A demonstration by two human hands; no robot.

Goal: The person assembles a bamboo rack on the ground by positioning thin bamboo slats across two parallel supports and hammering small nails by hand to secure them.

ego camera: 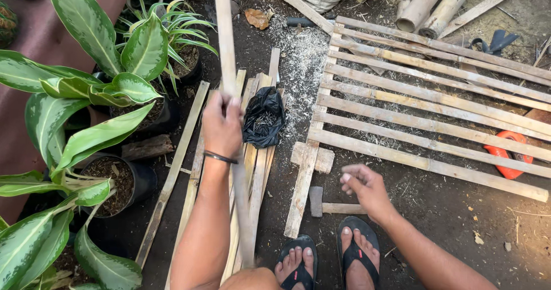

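Left hand: the left hand [222,124] was closed around a long bamboo slat [226,49], gripping it partway along its length; a dark band sat on the wrist.
Bamboo slat: it ran from the near centre, by the person's body, up and away to the far top edge, held above the ground over a loose bundle of slats.
Right hand: the right hand [365,188] hung free with fingers loosely curled, holding nothing, just above the hammer.
Hammer: a hammer [328,204] with a wooden handle lay flat on the dirt, just beyond the right foot, its head pointing left.
Feet: both feet wore black flip-flops [327,258] at the near centre.
Bamboo frame: a lattice of bamboo slats [436,103] lay flat on the ground to the right, its cross strips spaced apart and running rightward from an upright rail.
Loose slats: a bundle of spare slats [255,169] lay on the ground under the left arm.
Black bag: a crumpled black plastic bag [263,116] rested on the far end of that bundle.
Plants: potted plants [109,89] with green-and-white leaves stood along the left.
Orange tool: an orange object [509,152] lay under the frame at the right; its kind was unclear.
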